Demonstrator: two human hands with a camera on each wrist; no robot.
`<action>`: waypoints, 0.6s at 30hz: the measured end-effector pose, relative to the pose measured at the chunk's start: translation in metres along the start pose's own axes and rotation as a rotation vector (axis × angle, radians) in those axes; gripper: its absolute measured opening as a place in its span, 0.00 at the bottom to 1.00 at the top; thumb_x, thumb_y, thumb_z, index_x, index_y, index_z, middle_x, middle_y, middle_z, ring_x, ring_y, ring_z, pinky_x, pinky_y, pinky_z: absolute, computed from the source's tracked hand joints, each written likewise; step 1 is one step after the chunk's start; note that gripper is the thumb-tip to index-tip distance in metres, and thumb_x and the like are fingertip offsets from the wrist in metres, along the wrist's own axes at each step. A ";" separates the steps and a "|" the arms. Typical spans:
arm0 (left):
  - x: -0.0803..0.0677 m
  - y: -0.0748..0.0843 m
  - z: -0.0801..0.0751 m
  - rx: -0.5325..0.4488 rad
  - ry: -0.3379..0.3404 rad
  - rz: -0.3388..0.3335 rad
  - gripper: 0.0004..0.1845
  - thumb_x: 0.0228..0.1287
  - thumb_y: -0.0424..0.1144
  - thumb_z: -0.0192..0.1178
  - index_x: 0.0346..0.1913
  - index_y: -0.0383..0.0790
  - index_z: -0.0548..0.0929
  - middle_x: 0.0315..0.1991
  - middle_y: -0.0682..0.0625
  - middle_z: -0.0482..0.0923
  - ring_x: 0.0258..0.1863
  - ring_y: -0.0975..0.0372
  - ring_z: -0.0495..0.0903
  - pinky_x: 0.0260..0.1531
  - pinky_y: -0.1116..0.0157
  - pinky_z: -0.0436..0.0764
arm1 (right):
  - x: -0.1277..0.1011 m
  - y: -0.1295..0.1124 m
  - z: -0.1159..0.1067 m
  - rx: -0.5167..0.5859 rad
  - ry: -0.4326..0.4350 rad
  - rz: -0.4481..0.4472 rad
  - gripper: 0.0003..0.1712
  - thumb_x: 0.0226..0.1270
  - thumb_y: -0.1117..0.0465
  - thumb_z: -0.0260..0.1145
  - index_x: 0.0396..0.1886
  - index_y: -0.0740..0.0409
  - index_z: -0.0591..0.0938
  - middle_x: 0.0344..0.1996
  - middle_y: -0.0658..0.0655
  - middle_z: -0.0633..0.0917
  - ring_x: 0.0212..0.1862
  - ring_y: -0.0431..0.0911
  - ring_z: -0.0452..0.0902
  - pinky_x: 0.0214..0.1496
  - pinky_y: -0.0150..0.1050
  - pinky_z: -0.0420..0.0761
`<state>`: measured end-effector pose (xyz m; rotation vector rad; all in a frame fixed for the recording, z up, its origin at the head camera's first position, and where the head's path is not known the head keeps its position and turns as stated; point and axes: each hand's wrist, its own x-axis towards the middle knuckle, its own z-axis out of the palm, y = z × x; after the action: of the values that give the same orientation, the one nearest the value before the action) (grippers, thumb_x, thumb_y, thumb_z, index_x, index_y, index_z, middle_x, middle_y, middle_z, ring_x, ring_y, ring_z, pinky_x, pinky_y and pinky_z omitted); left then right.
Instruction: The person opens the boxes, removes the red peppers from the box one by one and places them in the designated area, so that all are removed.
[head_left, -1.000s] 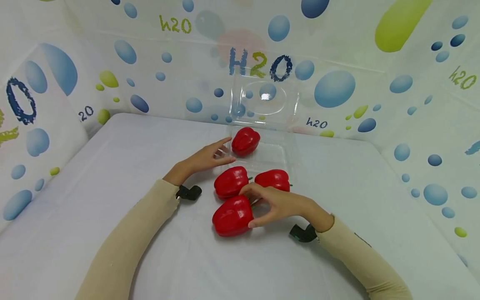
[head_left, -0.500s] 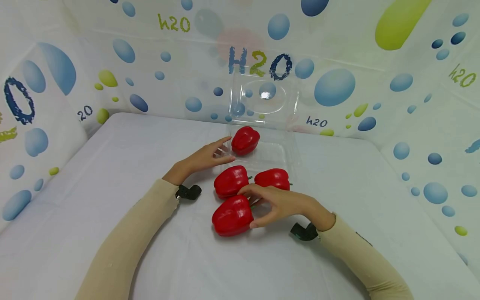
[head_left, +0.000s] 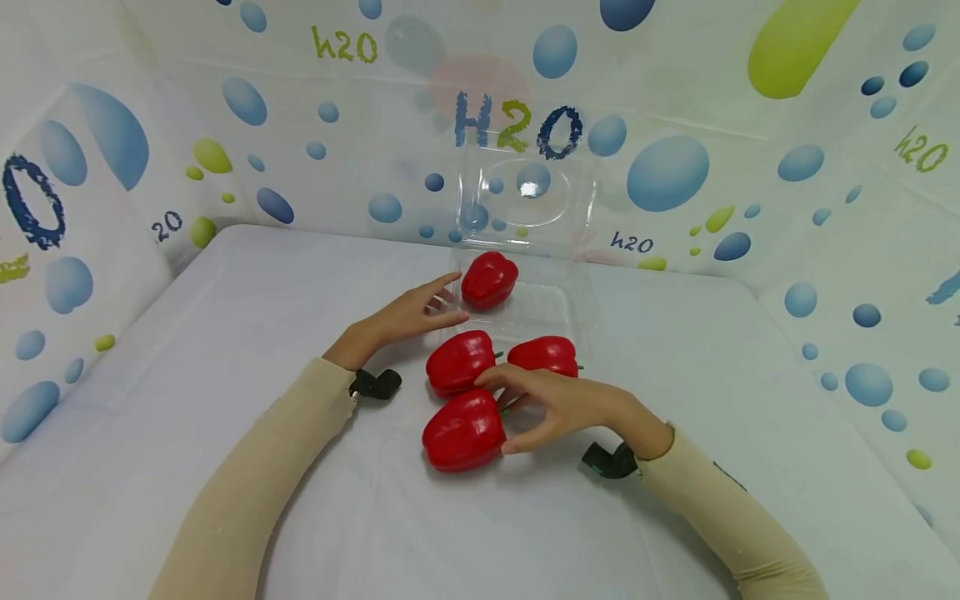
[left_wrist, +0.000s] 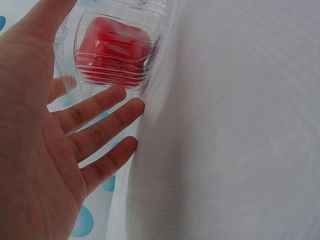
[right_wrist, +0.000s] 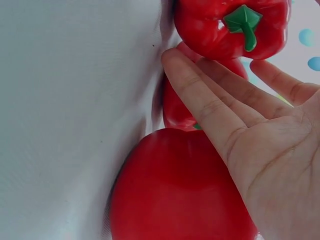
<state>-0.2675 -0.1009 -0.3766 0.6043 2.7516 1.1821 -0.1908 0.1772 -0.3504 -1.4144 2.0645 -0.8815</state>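
Observation:
In the head view a glossy red bell pepper (head_left: pixel 463 433) lies nearest, with two more behind it, one on the left (head_left: pixel 461 363) and one on the right (head_left: pixel 542 354). My right hand (head_left: pixel 566 408) is at the nearest pepper's stem end, thumb by its near side, fingers reaching between the peppers. Its fingers look nearly straight in the right wrist view; contact is hard to tell. A fourth bell pepper (head_left: pixel 489 281) sits in the left part of a clear plastic clamshell (head_left: pixel 546 302). Beside that box's left side my left hand (head_left: pixel 408 318) is spread, holding nothing.
The clamshell's lid (head_left: pixel 577 204) stands raised against the patterned backdrop (head_left: pixel 360 108). White cloth (head_left: pixel 360 508) covers the table. Small black wrist devices (head_left: pixel 611 460) sit at both cuffs.

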 end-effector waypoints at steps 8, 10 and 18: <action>-0.002 0.000 0.000 -0.004 0.007 -0.005 0.46 0.62 0.52 0.64 0.78 0.49 0.51 0.64 0.41 0.71 0.61 0.48 0.74 0.54 0.50 0.79 | -0.002 0.000 -0.003 0.012 0.004 -0.039 0.45 0.54 0.56 0.76 0.68 0.55 0.63 0.63 0.56 0.72 0.59 0.46 0.75 0.56 0.42 0.81; -0.002 0.000 0.000 -0.004 0.008 -0.005 0.46 0.62 0.52 0.64 0.78 0.49 0.51 0.64 0.41 0.71 0.61 0.48 0.74 0.54 0.50 0.79 | -0.002 0.000 -0.004 0.015 0.004 -0.044 0.45 0.54 0.56 0.76 0.68 0.55 0.63 0.63 0.56 0.72 0.59 0.46 0.75 0.56 0.43 0.81; -0.001 0.000 0.000 -0.007 0.007 -0.009 0.45 0.62 0.52 0.64 0.78 0.50 0.51 0.64 0.41 0.71 0.61 0.49 0.74 0.54 0.50 0.80 | -0.004 -0.001 -0.009 0.044 0.011 -0.056 0.44 0.53 0.57 0.77 0.67 0.57 0.64 0.60 0.55 0.74 0.57 0.48 0.77 0.55 0.48 0.81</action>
<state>-0.2662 -0.1014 -0.3766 0.5874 2.7521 1.1934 -0.1949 0.1828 -0.3429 -1.4531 2.0100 -0.9537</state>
